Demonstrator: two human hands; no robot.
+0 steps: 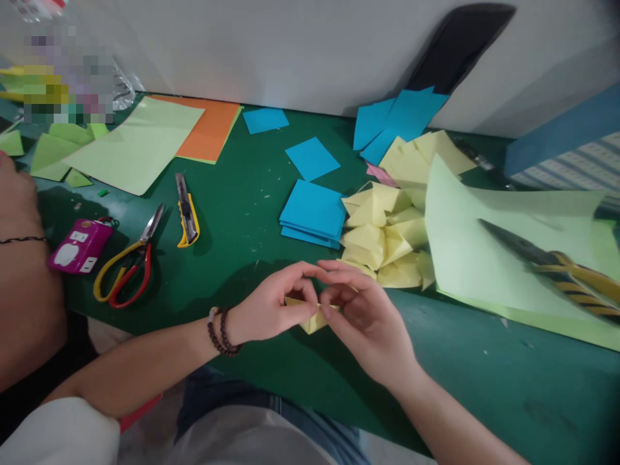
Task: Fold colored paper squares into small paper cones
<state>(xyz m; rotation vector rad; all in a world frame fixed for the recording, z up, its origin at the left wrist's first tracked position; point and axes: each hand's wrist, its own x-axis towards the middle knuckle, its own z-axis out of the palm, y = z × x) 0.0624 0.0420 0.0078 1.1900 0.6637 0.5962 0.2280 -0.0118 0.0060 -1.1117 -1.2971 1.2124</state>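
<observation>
A: What takes up the most room?

B: The green table (232,219), then the big pale green sheet (484,258) just right of the right hand, with black-and-yellow pliers (557,265) lying on it.

A: And beyond the hands?

B: A heap of folded yellow papers (382,239) sits just past the fingertips, touching a stack of blue squares (312,213) on its left. Farther to the left lie red-and-yellow scissors (128,265) and a yellow utility knife (186,213), well apart from both hands.

A: The hands themselves?

B: The left hand (268,307) and right hand (363,320) meet over the table's near edge. Both are pinching one small folded yellow paper (312,318) between thumbs and fingertips; it is held between them, off the table. A beaded bracelet (221,332) circles the left wrist.
</observation>
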